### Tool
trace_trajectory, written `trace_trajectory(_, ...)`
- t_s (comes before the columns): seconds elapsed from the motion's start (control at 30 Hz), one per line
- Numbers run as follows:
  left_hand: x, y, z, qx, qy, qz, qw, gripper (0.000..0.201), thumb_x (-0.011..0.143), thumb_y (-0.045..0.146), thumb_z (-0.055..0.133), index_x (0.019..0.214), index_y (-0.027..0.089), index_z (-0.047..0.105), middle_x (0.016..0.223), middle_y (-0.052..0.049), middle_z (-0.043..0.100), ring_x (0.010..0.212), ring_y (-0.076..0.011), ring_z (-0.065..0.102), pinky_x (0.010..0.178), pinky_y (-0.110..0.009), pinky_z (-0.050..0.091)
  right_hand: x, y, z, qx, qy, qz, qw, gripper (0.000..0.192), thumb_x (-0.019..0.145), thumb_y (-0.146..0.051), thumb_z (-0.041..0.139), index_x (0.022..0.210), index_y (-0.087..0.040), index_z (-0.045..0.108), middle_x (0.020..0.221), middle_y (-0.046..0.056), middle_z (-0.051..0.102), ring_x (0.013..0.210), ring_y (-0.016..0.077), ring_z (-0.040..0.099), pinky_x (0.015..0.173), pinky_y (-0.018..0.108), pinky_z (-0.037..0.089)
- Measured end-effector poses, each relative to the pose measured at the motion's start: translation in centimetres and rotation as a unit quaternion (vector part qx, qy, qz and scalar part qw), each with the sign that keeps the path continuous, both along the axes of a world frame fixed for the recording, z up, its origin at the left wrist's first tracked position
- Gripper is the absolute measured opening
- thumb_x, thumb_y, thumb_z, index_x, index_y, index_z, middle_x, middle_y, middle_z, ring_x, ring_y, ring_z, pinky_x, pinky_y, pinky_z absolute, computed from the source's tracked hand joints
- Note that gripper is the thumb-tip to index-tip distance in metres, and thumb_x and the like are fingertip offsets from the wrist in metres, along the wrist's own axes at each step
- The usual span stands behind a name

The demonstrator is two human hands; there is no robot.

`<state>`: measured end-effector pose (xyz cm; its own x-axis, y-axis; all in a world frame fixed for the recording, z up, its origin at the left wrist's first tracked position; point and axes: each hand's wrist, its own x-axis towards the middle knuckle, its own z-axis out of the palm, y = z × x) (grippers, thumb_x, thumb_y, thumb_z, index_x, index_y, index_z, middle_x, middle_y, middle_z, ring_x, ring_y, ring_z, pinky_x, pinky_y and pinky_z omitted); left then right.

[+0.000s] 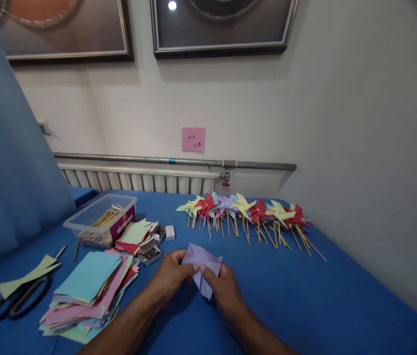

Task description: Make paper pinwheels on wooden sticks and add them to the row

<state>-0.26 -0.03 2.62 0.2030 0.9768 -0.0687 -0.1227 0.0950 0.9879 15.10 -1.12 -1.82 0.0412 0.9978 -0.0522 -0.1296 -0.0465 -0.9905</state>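
Both of my hands hold a lilac paper square partly folded into a pinwheel shape, just above the blue table. My left hand pinches its left side with thumb and fingers. My right hand pinches the middle and lower part. A stack of coloured paper squares lies to the left of my hands. Small open boxes of metal pins stand just beyond my left hand.
A row of finished pinwheels on wooden sticks lies at the back of the table near the wall. A clear plastic tub with sticks stands at back left. Black scissors and paper strips lie at far left.
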Motion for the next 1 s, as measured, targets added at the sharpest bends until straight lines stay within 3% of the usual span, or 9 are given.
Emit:
trace_trajectory(0.37, -0.1, -0.2, 0.5, -0.009, -0.001, 0.0, 1.0, 0.032, 0.054, 0.037, 0.089, 0.066, 0.015, 0.07, 0.055, 0.003, 0.057, 0.051, -0.0101, 0.044, 0.053, -0.024, 0.033, -0.1, 0.8, -1.9, 0.001, -0.003, -0.011, 1.0, 0.051, 0.068, -0.06, 0.082, 0.09, -0.014, 0.079, 0.068, 0.005, 0.075, 0.056, 0.0174, 0.061, 0.052, 0.026, 0.045)
trace_trajectory(1.0, 0.1, -0.2, 0.5, -0.018, -0.016, 0.007, 1.0, 0.032, 0.051, 0.035, 0.091, 0.065, 0.015, 0.07, 0.054, 0.004, 0.059, 0.05, -0.0093, 0.045, 0.052, -0.023, 0.035, 0.2, 0.7, -1.6, 0.0, 0.017, 0.005, 1.0, 0.056, 0.066, -0.065, 0.084, 0.089, -0.014, 0.078, 0.069, 0.005, 0.073, 0.056, 0.0163, 0.059, 0.053, 0.026, 0.044)
